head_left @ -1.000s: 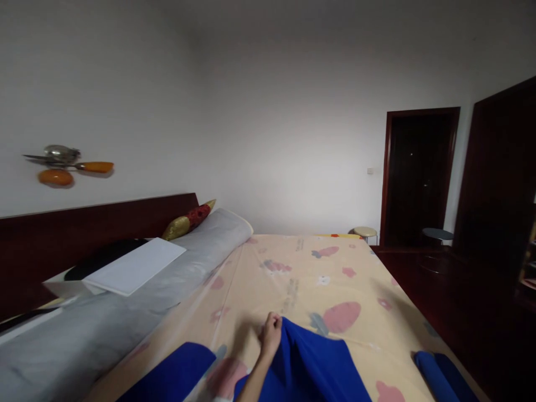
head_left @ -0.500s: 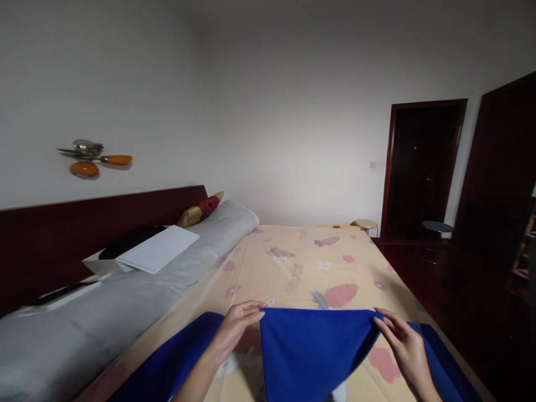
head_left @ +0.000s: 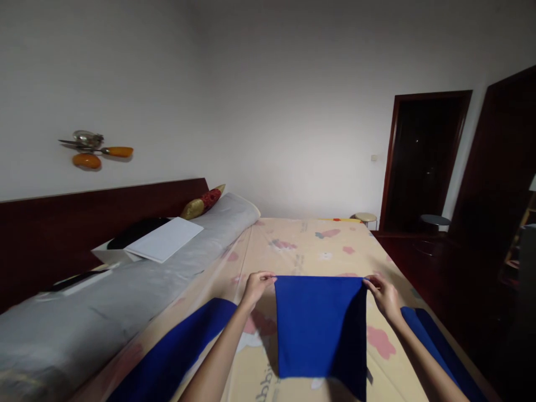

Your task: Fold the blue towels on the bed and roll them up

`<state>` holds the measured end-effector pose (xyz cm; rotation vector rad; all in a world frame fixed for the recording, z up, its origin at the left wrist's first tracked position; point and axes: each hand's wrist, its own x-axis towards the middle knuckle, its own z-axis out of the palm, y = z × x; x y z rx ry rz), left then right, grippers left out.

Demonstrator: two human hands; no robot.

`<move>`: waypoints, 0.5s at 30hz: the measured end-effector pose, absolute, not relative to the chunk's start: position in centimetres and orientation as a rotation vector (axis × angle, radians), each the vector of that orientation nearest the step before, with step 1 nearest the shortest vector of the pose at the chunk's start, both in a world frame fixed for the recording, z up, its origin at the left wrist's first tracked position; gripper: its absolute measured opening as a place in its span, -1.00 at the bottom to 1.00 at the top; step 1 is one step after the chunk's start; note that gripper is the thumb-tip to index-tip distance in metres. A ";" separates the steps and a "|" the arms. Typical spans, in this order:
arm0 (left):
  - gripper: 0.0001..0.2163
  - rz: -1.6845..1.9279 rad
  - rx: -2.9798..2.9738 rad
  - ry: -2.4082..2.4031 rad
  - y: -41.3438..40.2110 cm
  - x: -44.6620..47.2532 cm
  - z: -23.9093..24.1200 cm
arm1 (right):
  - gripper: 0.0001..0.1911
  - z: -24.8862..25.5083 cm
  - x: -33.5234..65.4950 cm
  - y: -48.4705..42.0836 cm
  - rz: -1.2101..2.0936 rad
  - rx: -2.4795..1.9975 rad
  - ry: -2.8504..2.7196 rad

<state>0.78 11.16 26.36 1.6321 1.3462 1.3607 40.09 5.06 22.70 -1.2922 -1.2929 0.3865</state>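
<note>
A square blue cloth (head_left: 318,329) hangs between my hands over the bed, its top edge pulled straight. My left hand (head_left: 260,287) pinches the upper left corner between thumb and fingers. At the upper right corner my right hand (head_left: 382,293) grips the cloth the same way. A dark shadow falls across the right part of the cloth, and a small dark tab shows at its lower right side. Another blue fabric piece (head_left: 180,349) lies on the bed to the left of my left arm. More blue fabric (head_left: 439,352) lies beyond my right arm.
Under the cloth stretches a cream bedsheet (head_left: 268,251) with pink prints. Along the headboard (head_left: 84,215) lies a long grey pillow (head_left: 138,296), with an open white box (head_left: 165,240) on it. Two stools, one pale (head_left: 365,217) and one dark (head_left: 434,220), stand near the doorway.
My hands have risen and reached farther forward with the blue cloth. It was sagging to a slanted shape and now hangs as a flat square with its lower edge showing.
</note>
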 end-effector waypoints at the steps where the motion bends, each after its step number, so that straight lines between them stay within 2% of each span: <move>1: -0.55 1.388 1.639 1.345 11.5 0.8 26.8 | -0.44 23.3 40.1 5.3 0.337 -1.292 -1.280; 5: -0.58 1.449 1.686 1.302 11.5 -0.5 27.7 | -0.49 25.0 41.3 4.4 0.247 -1.267 -1.295; 8: -0.62 1.283 1.748 1.300 10.0 -2.0 25.3 | -0.58 23.9 42.6 2.4 0.416 -1.263 -1.467; 11: -0.64 0.776 1.836 1.359 7.3 -2.5 20.0 | -0.63 19.5 43.2 0.1 0.742 -1.292 -1.626; 15: -0.78 0.477 1.859 1.374 2.8 -1.2 12.1 | -0.68 10.5 42.1 -2.9 1.111 -1.342 -1.608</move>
